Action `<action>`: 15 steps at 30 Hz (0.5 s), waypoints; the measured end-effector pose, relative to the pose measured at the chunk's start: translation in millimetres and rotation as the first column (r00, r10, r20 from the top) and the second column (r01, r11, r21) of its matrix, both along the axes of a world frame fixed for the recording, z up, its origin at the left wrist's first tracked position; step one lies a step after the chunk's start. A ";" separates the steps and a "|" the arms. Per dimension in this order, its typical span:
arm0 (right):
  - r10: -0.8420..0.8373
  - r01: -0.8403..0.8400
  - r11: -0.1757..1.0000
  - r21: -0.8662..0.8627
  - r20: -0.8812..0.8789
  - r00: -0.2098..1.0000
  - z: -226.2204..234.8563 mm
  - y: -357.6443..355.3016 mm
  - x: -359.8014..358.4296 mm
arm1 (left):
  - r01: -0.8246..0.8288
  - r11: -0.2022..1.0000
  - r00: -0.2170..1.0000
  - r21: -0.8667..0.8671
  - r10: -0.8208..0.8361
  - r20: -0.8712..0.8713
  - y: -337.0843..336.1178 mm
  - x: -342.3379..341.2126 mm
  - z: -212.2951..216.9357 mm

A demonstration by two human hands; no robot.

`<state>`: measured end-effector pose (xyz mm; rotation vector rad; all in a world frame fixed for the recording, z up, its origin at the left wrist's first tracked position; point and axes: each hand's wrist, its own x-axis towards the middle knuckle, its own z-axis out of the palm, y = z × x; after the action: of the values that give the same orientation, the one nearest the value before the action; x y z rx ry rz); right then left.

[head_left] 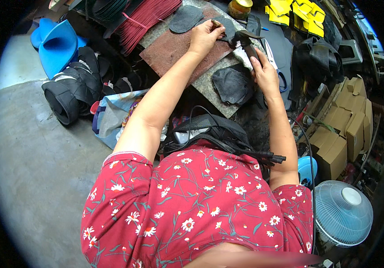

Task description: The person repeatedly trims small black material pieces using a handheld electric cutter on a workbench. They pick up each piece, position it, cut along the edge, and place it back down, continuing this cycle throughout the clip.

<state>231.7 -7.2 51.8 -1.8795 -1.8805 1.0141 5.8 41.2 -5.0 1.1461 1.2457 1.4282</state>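
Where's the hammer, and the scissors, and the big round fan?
Hammer (248, 47): head view, on its dark handle.
Scissors (270, 53): head view, on a silver blade.
Fan (344, 213): head view, on its blue wire guard.

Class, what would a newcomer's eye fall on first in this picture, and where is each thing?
The red floral shirt fills the lower middle, while bright yellow pieces at the upper right and a curved blue form at the upper left stand out. Near the top centre, the left hand pinches a small dark piece, and the right hand holds a black hammer.
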 end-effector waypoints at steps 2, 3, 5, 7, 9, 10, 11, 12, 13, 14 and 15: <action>-0.024 0.023 1.000 0.011 0.015 1.000 -2.5 -0.8 6.4 | -0.006 1.000 1.000 -0.016 0.006 -0.021 1.0 1.0 -0.6; -0.018 0.018 0.999 0.029 -0.005 1.000 -3.5 -2.0 8.9 | -0.017 0.999 1.000 -0.031 0.016 -0.021 1.8 1.6 -1.0; -0.030 0.027 0.992 0.120 0.027 0.999 -2.4 -3.6 10.7 | -0.033 0.998 0.999 -0.044 0.032 -0.020 3.3 2.7 -1.7; -0.040 0.044 0.984 0.170 -0.024 0.999 6.5 -4.4 8.9 | -0.044 0.998 0.999 -0.045 0.043 -0.019 4.3 4.0 -2.6; -0.096 0.111 0.981 0.156 -0.100 0.990 26.6 -2.8 7.0 | -0.068 0.997 0.998 -0.045 0.068 -0.005 5.0 4.6 -2.7; -0.065 0.114 0.979 0.166 -0.275 0.959 39.8 -3.0 6.1 | -0.071 0.996 0.997 -0.053 0.071 0.000 5.0 4.4 -2.3; -0.028 0.126 0.969 0.213 -0.413 0.910 53.7 -3.0 4.6 | -0.080 0.997 0.992 -0.002 0.079 -0.093 5.2 4.5 -1.2; 0.050 0.133 0.939 0.317 -0.508 0.860 68.2 -4.1 4.5 | -0.076 0.996 0.979 0.040 0.082 -0.187 4.9 3.8 0.4; 0.149 0.124 0.906 0.406 -0.578 0.802 80.0 -5.6 3.1 | -0.066 0.995 0.956 0.080 0.086 -0.279 4.3 3.8 2.4; 0.184 0.177 0.870 0.461 -0.636 0.749 90.0 -6.4 3.1 | -0.042 0.982 0.899 0.183 0.117 -0.422 4.6 4.9 5.3; 0.245 0.202 0.837 0.508 -0.679 0.692 94.7 -6.9 1.1 | -0.002 0.960 0.819 0.279 0.161 -0.551 5.7 6.7 8.6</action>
<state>232.9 -14.1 146.5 -0.9006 -1.4624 0.8924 12.4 46.9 3.6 1.8233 1.5520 1.3907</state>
